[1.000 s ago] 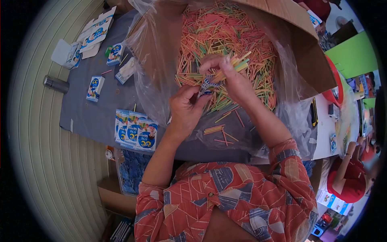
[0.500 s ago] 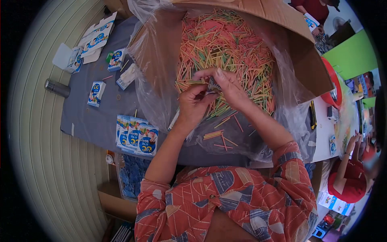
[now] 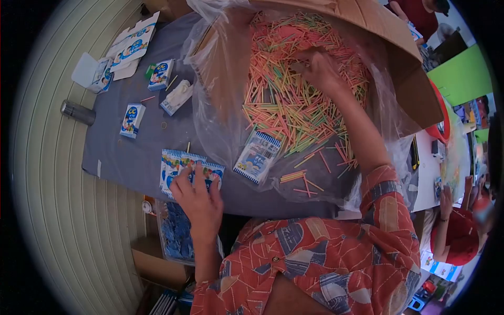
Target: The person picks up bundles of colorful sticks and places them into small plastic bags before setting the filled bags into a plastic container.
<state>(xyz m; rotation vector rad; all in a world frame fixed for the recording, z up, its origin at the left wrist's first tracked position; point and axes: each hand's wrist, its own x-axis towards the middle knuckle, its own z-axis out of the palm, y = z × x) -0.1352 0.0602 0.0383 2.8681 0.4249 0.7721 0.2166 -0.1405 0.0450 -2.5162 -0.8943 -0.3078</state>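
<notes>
My left hand [image 3: 198,194] rests with its fingers spread over a few blue-and-white printed packets [image 3: 170,167] near the table's front edge. My right hand [image 3: 321,71] is deep in the box, its fingers curled among a heap of thin pink, yellow and green sticks [image 3: 294,105]. What its fingertips hold, if anything, is hard to make out. Another blue-and-white packet [image 3: 257,156] lies between my hands on clear plastic, at the near edge of the heap. A small group of loose sticks [image 3: 293,177] is to its right.
The large cardboard box [image 3: 404,100] has a clear plastic liner [image 3: 212,105]. On the left stand small printed cartons [image 3: 132,121], flattened cartons [image 3: 137,46] and a dark metal cylinder [image 3: 77,112]. A blue-filled bin [image 3: 176,231] is below. Another person [image 3: 455,236] is at the right.
My hands were together over the sticks and have parted. The left moved down-left onto the packets; the right reached farther into the box. The packet near the heap is now uncovered.
</notes>
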